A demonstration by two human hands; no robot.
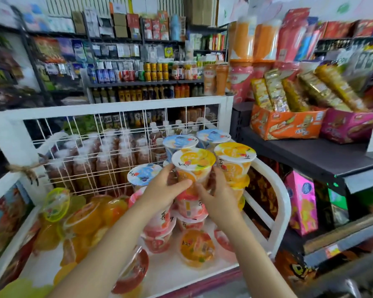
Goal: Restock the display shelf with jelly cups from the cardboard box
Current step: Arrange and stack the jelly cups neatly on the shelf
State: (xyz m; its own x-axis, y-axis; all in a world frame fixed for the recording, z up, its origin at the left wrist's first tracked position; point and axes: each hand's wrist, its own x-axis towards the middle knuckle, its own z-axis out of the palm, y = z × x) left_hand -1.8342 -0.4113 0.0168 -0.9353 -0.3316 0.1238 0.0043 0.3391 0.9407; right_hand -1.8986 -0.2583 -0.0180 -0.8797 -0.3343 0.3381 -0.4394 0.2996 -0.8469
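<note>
Both hands are gripping one orange jelly cup (193, 166) — left hand (163, 190) wrapping its L side, right hand (216, 195) curling round the R — sitting atop the pink stack (188, 208) in the white display shelf (277, 203). Blue-lid cups (180, 143) are crowding behind, wire grid (108, 147) at the back; bare shelf floor (172, 274) is lying open up front.

The shelf (267, 211) sits in the middle. The jelly cups (193, 162) stand stacked at its 2 o'clock corner, with one cup on top (both hands (166, 190) touch it). Bottles (108, 160) stand behind the wire wall at 11 o'clock. Snack boxes (286, 123) sit at 3 o'clock.
</note>
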